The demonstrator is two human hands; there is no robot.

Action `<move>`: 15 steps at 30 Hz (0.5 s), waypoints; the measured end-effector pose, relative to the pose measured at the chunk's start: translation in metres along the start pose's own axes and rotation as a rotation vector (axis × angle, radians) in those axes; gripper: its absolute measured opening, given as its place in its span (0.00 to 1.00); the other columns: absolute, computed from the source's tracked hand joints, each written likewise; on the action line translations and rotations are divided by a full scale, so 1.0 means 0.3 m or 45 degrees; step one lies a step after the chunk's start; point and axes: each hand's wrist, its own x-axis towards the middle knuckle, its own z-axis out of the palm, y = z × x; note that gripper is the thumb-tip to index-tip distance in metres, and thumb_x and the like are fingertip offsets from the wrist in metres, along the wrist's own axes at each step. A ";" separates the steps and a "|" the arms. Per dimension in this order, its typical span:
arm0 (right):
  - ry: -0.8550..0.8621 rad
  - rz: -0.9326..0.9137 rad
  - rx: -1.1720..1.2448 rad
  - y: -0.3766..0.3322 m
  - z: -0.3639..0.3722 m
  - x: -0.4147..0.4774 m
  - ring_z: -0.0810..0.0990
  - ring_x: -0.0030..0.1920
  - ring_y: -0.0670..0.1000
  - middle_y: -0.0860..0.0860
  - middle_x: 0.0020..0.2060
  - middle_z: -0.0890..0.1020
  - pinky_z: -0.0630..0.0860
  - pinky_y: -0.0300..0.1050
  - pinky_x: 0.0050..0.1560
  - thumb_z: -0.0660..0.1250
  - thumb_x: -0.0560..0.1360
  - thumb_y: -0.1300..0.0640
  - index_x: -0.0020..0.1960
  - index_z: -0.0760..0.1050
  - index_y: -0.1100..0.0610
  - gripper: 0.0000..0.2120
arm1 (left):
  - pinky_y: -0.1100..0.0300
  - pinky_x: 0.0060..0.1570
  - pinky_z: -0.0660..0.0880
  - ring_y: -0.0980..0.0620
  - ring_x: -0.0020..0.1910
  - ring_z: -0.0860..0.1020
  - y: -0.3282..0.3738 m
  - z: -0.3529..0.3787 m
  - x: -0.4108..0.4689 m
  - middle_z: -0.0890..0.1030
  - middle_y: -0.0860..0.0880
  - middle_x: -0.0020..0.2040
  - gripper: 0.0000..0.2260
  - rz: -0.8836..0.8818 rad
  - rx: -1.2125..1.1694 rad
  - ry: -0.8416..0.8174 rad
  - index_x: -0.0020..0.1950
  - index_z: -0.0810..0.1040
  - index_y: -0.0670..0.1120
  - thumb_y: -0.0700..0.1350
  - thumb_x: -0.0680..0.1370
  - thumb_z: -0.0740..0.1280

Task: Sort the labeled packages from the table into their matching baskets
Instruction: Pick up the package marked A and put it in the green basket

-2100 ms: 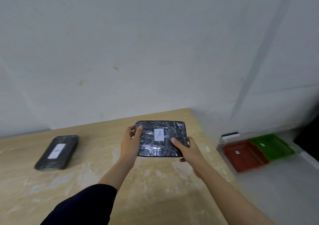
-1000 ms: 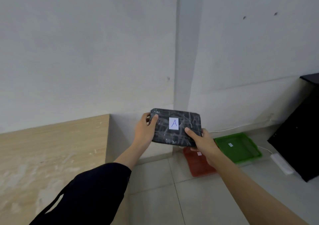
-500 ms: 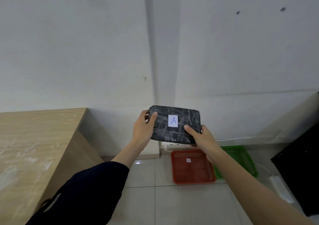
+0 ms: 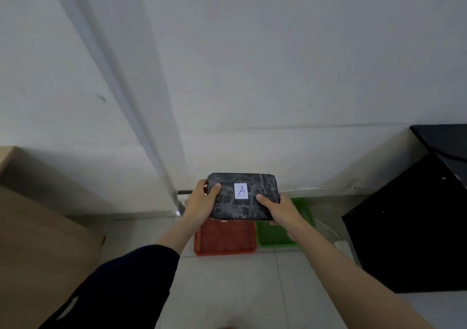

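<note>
A black wrapped package [image 4: 242, 210] with a white label marked "A" is held in the air with both hands. My left hand [image 4: 201, 202] grips its left end and my right hand [image 4: 280, 210] grips its right end. Below it on the floor, against the wall, sits a red basket [image 4: 225, 240], its far part hidden by the package. A green basket [image 4: 275, 235] stands touching the red one on the right, partly covered by my right forearm. The package hovers above the far edge of the red basket.
The wooden table's end [image 4: 38, 227] fills the lower left. A black cabinet [image 4: 414, 227] stands at the right, with a white power strip [image 4: 345, 249] and cable on the floor beside it. Grey tiled floor [image 4: 227, 290] lies in front of the baskets.
The view has swung from the table to the floor baskets. Both hands have carried the "A" package off the table to above the red basket, which now looks closer.
</note>
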 end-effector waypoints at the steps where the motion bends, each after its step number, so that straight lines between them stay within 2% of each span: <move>1: -0.015 0.011 -0.021 0.016 -0.051 0.027 0.79 0.55 0.55 0.56 0.60 0.80 0.79 0.49 0.50 0.71 0.71 0.44 0.63 0.72 0.57 0.26 | 0.47 0.60 0.74 0.44 0.56 0.78 0.005 0.055 -0.006 0.79 0.43 0.58 0.18 -0.015 0.001 0.004 0.64 0.72 0.44 0.52 0.78 0.64; 5: -0.083 -0.012 -0.065 0.073 -0.242 0.136 0.80 0.56 0.54 0.54 0.59 0.80 0.79 0.51 0.54 0.71 0.71 0.44 0.62 0.74 0.56 0.25 | 0.47 0.59 0.75 0.44 0.55 0.79 0.025 0.267 -0.014 0.80 0.43 0.57 0.17 -0.054 -0.037 0.056 0.63 0.72 0.45 0.52 0.77 0.64; 7: -0.084 -0.010 -0.076 0.118 -0.325 0.182 0.80 0.57 0.54 0.54 0.59 0.81 0.79 0.53 0.57 0.72 0.71 0.44 0.60 0.74 0.56 0.24 | 0.51 0.59 0.74 0.45 0.56 0.78 0.016 0.372 -0.010 0.80 0.46 0.57 0.18 -0.069 -0.006 0.086 0.63 0.73 0.46 0.53 0.77 0.64; 10: -0.070 0.037 -0.066 0.221 -0.433 0.244 0.79 0.58 0.55 0.54 0.59 0.80 0.76 0.55 0.62 0.72 0.70 0.45 0.58 0.73 0.55 0.22 | 0.58 0.52 0.70 0.48 0.54 0.76 -0.022 0.538 -0.017 0.80 0.48 0.54 0.18 -0.066 0.067 0.107 0.64 0.73 0.48 0.54 0.77 0.63; 13: -0.065 0.114 -0.040 0.360 -0.499 0.298 0.79 0.59 0.55 0.54 0.60 0.80 0.76 0.52 0.61 0.73 0.70 0.45 0.60 0.72 0.55 0.24 | 0.57 0.52 0.70 0.45 0.56 0.76 -0.097 0.687 -0.027 0.79 0.44 0.58 0.21 -0.140 0.105 0.068 0.66 0.69 0.47 0.55 0.77 0.62; 15: -0.053 0.151 -0.037 0.456 -0.519 0.348 0.79 0.59 0.55 0.53 0.60 0.80 0.75 0.50 0.60 0.73 0.70 0.45 0.62 0.72 0.56 0.26 | 0.56 0.52 0.70 0.43 0.57 0.76 -0.165 0.764 -0.010 0.78 0.43 0.58 0.21 -0.204 0.120 0.062 0.65 0.68 0.46 0.56 0.76 0.63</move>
